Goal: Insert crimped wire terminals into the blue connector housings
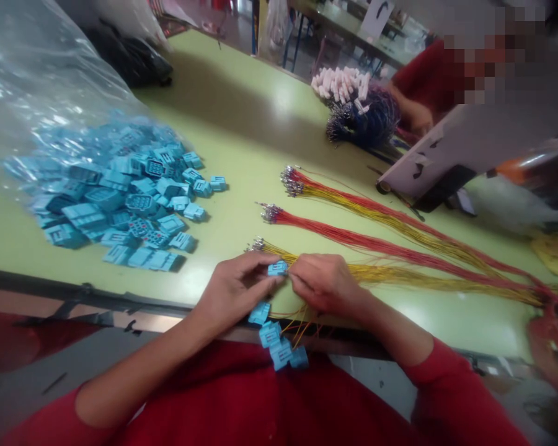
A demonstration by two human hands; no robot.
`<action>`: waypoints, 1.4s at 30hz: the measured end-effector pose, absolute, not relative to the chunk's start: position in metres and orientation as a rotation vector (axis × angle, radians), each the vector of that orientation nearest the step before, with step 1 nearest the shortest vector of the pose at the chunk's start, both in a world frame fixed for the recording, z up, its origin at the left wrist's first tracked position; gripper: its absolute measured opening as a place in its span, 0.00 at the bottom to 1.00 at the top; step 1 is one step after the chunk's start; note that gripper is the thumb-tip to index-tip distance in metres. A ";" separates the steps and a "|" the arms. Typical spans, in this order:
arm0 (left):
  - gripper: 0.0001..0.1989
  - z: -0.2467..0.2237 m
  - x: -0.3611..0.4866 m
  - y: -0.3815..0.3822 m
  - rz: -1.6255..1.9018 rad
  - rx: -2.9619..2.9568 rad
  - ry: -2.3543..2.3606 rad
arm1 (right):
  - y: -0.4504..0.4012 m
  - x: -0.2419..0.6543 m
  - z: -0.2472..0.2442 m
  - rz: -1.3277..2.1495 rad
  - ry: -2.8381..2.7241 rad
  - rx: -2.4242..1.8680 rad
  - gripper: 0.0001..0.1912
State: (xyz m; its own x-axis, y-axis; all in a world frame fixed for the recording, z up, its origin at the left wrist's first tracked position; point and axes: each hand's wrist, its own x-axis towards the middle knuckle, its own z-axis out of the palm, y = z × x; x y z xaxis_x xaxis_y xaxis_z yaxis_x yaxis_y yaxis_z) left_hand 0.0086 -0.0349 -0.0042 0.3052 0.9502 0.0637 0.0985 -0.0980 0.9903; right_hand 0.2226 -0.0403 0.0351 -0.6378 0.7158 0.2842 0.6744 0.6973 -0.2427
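Between thumb and fingers, my left hand (235,285) grips a small blue connector housing (277,268). My right hand (323,282) is closed in a pinch right beside the housing, at a wire end (287,272) that meets its side. How far the wire sits inside cannot be made out. Below my hands, several blue housings with yellow and orange wires (281,353) hang at the table edge. Under and behind my right hand lies a bundle of yellow wires (376,274) with metal terminals (256,244) at its left end.
A heap of blue housings (116,198) spills from a clear plastic bag (51,80) at left. Red wires (335,230) and a red-and-yellow bundle (376,217) lie beyond my hands. Farther back are white connectors on dark wires (348,93), a leaning board (446,142) and another person's arm (411,111).
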 end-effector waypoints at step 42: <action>0.10 0.027 -0.071 0.042 0.606 2.483 1.697 | 0.052 0.249 0.008 0.701 -1.820 -1.367 0.08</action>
State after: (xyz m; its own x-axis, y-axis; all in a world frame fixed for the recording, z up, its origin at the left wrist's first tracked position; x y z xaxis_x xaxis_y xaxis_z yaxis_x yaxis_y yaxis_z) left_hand -0.0705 0.0421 0.0271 0.3108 0.9088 0.2784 0.8797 -0.3860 0.2778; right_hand 0.2491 0.0519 0.0083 -0.1563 0.9593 0.2353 0.5538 0.2824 -0.7833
